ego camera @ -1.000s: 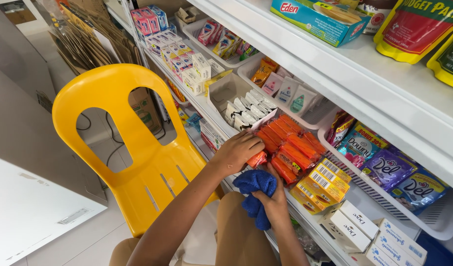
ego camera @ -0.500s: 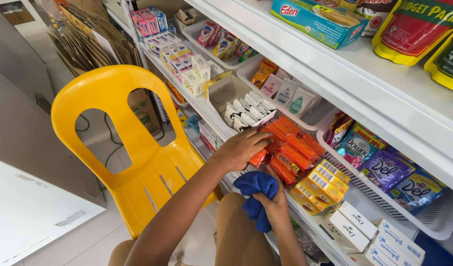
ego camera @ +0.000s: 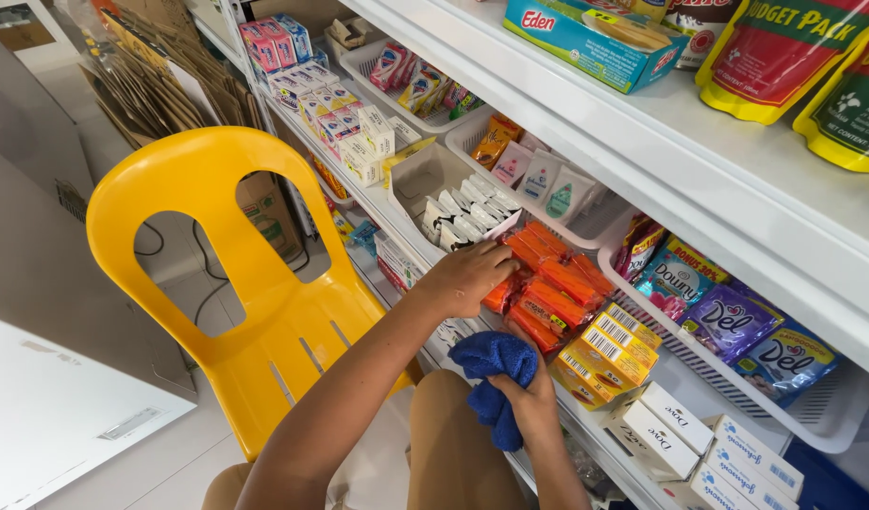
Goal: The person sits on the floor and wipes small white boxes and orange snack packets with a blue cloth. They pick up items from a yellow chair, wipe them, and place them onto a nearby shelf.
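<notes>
The orange packets (ego camera: pixel 548 283) on the shop shelf (ego camera: pixel 585 132) are being moved about. The left hand (ego camera: pixel 467 279) is laid on the near end of the row, with the fingers curled over one packet; it cannot be told if that packet is gripped or only pushed. The right hand (ego camera: pixel 524 397) is held lower, closed tight on a blue cloth (ego camera: pixel 491 364), just under the shelf edge. The step looks like clearing a spot so that it can be wiped. For the next move, the packets would have to be slid aside with care, so that none are knocked off. About seven orange packets can be counted, though some are hidden. One cloth is seen, and one yellow chair (ego camera: pixel 227 283) is stood beside the shelf.
</notes>
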